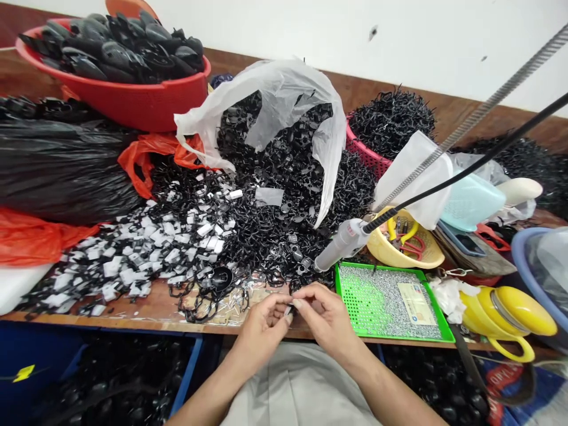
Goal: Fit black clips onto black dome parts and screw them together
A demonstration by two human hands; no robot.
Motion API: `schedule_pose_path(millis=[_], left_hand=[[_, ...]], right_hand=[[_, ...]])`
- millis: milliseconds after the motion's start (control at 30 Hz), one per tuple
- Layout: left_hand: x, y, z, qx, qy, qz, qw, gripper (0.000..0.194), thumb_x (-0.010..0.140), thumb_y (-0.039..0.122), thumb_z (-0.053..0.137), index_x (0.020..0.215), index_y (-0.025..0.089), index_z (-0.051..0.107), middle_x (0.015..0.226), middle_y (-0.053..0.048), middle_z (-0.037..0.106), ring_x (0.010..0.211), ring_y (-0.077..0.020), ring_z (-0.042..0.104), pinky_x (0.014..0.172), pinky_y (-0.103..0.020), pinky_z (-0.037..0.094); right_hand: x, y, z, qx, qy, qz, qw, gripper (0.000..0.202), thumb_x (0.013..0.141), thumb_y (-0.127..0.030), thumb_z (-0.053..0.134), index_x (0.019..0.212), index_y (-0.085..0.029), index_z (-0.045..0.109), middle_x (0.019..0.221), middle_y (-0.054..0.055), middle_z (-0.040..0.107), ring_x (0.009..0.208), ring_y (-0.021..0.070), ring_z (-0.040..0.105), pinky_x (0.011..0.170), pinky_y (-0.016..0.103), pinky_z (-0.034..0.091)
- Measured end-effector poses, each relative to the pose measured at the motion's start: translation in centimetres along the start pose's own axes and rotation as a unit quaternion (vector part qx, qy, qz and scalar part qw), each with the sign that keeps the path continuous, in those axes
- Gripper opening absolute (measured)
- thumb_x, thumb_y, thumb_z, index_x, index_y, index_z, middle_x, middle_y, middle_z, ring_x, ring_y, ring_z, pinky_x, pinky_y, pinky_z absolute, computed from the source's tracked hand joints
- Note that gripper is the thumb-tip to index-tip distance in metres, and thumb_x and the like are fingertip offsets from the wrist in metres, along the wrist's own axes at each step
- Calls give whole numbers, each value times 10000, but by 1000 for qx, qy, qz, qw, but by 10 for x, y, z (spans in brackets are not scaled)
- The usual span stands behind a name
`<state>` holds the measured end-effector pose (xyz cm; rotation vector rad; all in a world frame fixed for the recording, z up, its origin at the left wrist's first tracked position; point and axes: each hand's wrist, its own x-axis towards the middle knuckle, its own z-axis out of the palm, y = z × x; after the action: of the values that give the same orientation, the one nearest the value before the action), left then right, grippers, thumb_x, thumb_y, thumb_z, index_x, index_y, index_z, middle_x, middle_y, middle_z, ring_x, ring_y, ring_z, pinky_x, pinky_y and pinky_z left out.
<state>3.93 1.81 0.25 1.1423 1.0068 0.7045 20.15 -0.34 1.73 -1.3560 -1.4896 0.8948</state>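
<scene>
A wooden table (166,307) is stretching across the scene, and a great heap of black parts (266,234) is covering its middle. At far left, a red tub (133,105) is holding more dark pieces; nearer on the left, a black bag (66,171) is bulging beside orange plastic. A see-through bag (331,94) is gaping over the far part of the heap, and a spread of white and black pieces (168,236) is lying left of it. On the near right, a green tray (364,303) is holding silvery bits and a card (416,303). Just beyond it a yellow bowl (426,260) is carrying hand tools (403,234), while a yellow mug (494,313) is sitting to its right. At the near edge, the left hand (266,316) and right hand (326,316) are meeting, fingers curled inward. Left of the tray's far corner, a grey screwdriver (339,244) is hanging tilted. Between the fingertips, both hands are pinching a small dark part (290,309); the fingers are hiding most of it.
</scene>
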Motion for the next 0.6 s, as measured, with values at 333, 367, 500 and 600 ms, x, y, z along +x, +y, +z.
schedule_pose_path(millis=[333, 367, 500, 600], left_hand=[[-1, -5, -14, 42, 151, 55, 986, 303, 789, 228, 637, 1090, 203, 619, 1014, -61, 678, 898, -180, 645, 812, -307, 519], [-2, -6, -15, 72, 154, 60, 984, 295, 805, 236, 623, 1098, 210, 632, 1039, -64, 682, 903, -186, 648, 835, -322, 516], [-6, -5, -16, 164, 160, 93, 969, 282, 820, 228, 604, 1091, 247, 682, 1091, -60, 695, 938, -215, 650, 911, -364, 489], [-8, 1, -16, 182, 163, 129, 961, 245, 803, 210, 620, 1018, 262, 724, 1056, -56, 706, 988, -235, 636, 929, -364, 476]], right_hand=[[12, 3, 18, -94, -32, 14, 995, 68, 877, -224, 563, 817, -207, 590, 839, 27, 595, 826, 173, 547, 765, 312, 437], [12, 1, 19, -99, -43, 18, 994, 79, 880, -220, 552, 805, -207, 574, 829, 22, 587, 821, 171, 542, 753, 305, 430], [12, -5, 20, -122, -68, 33, 990, 97, 882, -199, 524, 785, -211, 531, 808, 13, 567, 795, 167, 524, 691, 283, 404], [13, -5, 18, -131, -66, 41, 988, 104, 886, -196, 505, 783, -212, 512, 801, 11, 557, 771, 163, 517, 682, 283, 399]])
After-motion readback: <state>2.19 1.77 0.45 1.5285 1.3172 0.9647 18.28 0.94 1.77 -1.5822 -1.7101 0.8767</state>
